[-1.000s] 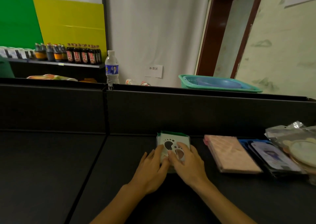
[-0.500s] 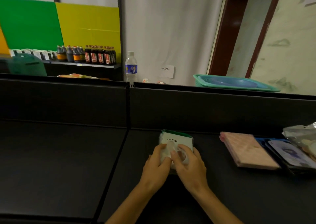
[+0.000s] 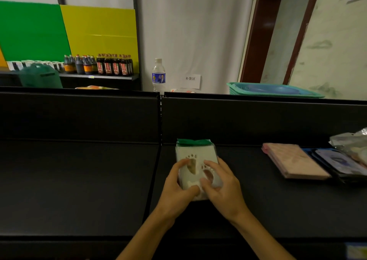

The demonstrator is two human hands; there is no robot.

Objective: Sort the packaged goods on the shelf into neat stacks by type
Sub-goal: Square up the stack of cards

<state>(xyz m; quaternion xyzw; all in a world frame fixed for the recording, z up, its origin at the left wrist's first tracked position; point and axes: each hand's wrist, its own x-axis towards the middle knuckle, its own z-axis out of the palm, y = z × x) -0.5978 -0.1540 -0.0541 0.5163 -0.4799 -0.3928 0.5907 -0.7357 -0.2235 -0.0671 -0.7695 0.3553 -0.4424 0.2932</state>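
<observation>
On the black metal shelf [image 3: 79,180], just right of the seam between its two sections, lies a small stack of white flat packets printed with a pair of footprints and topped by a green header card [image 3: 195,160]. Both bare hands are on it. The left hand [image 3: 176,188] cups the stack's left edge and near corner, fingers curled round the side and thumb across the top; its grip is narrow and closed on the packets. The right hand [image 3: 222,184] lies over the right half, its fingers pressing on the top packet and its thumb at the near edge, so it too holds the stack (how many packets lie in it cannot be told, since the edges blur).

Well apart to the right on the same shelf rests a flat pink packet in clear wrap [image 3: 292,160], and touching its right side a dark blue flat package with a pale printed face [image 3: 337,163]. A crinkled clear plastic bag [image 3: 351,142] overlaps that one at the frame's edge.

Behind the shelf's upright back panel stand a clear plastic water bottle with a blue label [image 3: 158,75], a teal plastic basket [image 3: 278,92] and a white paper sign [image 3: 190,80] on the white curtain. Farther left, dark sauce bottles [image 3: 111,65] line another shelf.
</observation>
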